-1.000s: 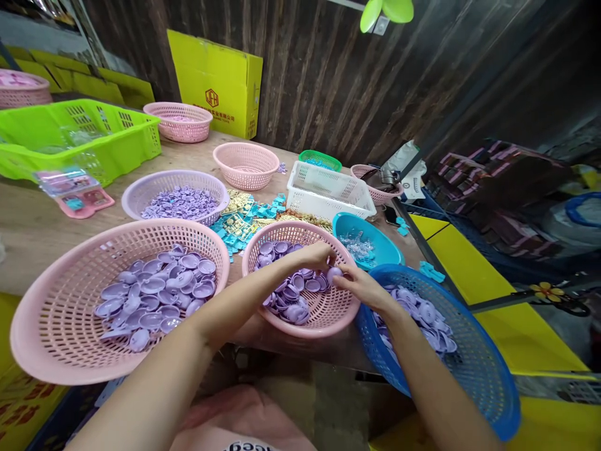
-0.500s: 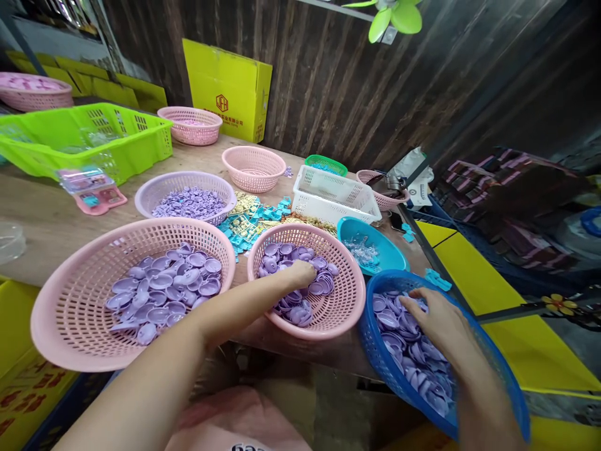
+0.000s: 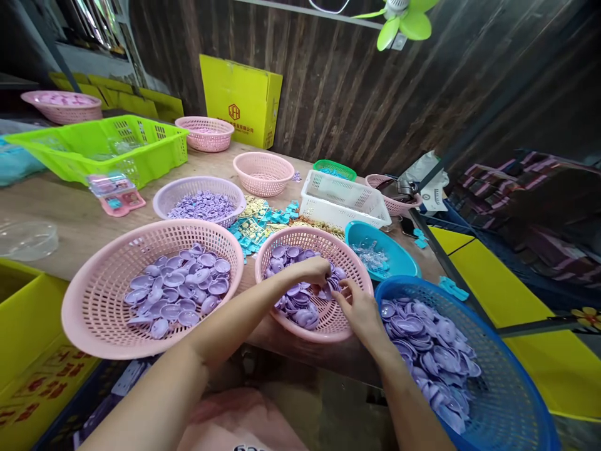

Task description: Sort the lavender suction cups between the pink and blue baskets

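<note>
Both my hands meet over the middle pink basket point(image 3: 350, 327), which holds several purple plastic shell pieces point(image 3: 293, 299). My left hand point(image 3: 307, 270) is curled, its fingers pinched on a purple piece. My right hand point(image 3: 357, 309) comes in from the right with fingers bent, pinching at a purple piece by the left fingertips. A blue basket point(image 3: 511, 401) of the same purple pieces sits just right of my right forearm, overhanging the table edge. A larger pink basket point(image 3: 94, 326) with more purple pieces lies to the left.
Further back on the wooden table point(image 3: 79, 225) are a lilac basket point(image 3: 165, 194) of small purple parts, loose teal and yellow parts point(image 3: 260, 220), a white crate point(image 3: 342, 200), a teal bowl point(image 3: 399, 257), a green crate point(image 3: 94, 150), empty pink baskets and a yellow box point(image 3: 241, 100).
My right hand left the blue basket and moved left into the middle pink basket, next to my left hand. The camera view shifted slightly.
</note>
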### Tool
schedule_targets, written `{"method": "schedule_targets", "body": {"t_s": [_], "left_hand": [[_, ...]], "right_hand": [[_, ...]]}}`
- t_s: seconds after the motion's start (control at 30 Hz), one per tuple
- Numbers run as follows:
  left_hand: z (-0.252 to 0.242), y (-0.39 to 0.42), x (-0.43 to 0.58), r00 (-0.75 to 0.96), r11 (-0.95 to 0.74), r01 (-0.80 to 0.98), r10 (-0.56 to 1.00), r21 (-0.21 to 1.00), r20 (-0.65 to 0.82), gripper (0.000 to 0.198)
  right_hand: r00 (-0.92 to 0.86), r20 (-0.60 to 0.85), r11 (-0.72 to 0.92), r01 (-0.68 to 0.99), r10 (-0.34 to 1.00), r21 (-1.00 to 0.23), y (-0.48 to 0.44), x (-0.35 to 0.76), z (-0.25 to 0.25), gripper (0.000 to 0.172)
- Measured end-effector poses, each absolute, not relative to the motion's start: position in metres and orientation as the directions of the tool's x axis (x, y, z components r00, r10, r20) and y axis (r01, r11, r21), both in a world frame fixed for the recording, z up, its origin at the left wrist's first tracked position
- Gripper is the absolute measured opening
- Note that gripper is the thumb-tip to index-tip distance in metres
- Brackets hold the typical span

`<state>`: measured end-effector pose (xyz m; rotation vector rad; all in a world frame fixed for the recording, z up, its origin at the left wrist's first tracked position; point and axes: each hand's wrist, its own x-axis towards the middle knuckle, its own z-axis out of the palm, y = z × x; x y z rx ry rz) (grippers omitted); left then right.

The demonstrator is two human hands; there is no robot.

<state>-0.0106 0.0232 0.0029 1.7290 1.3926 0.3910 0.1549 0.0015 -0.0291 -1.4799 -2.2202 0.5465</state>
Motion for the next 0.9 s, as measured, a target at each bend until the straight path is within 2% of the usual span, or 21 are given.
{"method": "schedule_targets", "body": {"t_s": [0.1,0.2,0.3,0.47,0.57,0.67,0.73,0.8,0.83,0.9], "left_hand": [[-0.012,0.030,-0.007,0.356,-0.008,0.627,0.892,0.779,-0.278,0.017],[-0.023,0.023,-0.009,0.315,0.091,0.493,0.908,0.865,-0.275,0.016],[-0.025,0.020,-0.010,0.325,0.122,0.374,0.911,0.919,-0.253,0.014],[-0.024,0.020,-0.010,0.335,0.087,0.313,0.921,0.946,-0.196,0.040],[-0.024,0.016,-0.009,0.377,0.048,0.267,0.914,0.963,-0.150,0.034],[-0.024,0.013,-0.009,0.451,0.016,0.138,0.889,0.990,-0.077,0.019],[-0.026,0.012,-0.011,0.351,0.022,0.104,0.935,0.994,-0.058,0.021],[-0.028,0.012,-0.015,0.168,0.081,0.104,0.981,0.991,-0.098,0.021],[-0.030,0.012,-0.019,0.077,0.113,0.100,0.990,0.988,-0.121,0.019],[-0.035,0.011,-0.026,-0.071,0.134,0.109,0.989,0.985,-0.127,0.017]], "right_hand": [[-0.326,0.118,0.340,0.797,0.938,-0.499,0.001,0.145,-0.033,0.021],[-0.317,0.128,0.338,0.803,0.940,-0.492,0.000,0.143,-0.033,0.018],[-0.320,0.153,0.354,0.838,0.935,-0.415,0.001,0.147,-0.033,0.013],[-0.235,0.168,0.275,0.921,0.957,-0.276,0.005,0.159,-0.029,0.011],[-0.202,0.209,0.264,0.903,0.957,-0.338,0.005,0.162,-0.025,0.009],[-0.274,0.170,0.322,0.780,0.947,-0.536,0.008,0.158,-0.021,0.011],[-0.339,0.098,0.315,0.679,0.936,-0.663,0.013,0.152,-0.019,0.018],[-0.397,0.049,0.324,0.667,0.917,-0.671,0.023,0.144,-0.021,0.020],[-0.437,0.035,0.364,0.697,0.899,-0.618,0.028,0.139,-0.023,0.019],[-0.563,-0.030,0.505,0.761,0.826,-0.408,0.039,0.129,-0.032,0.017]]}}
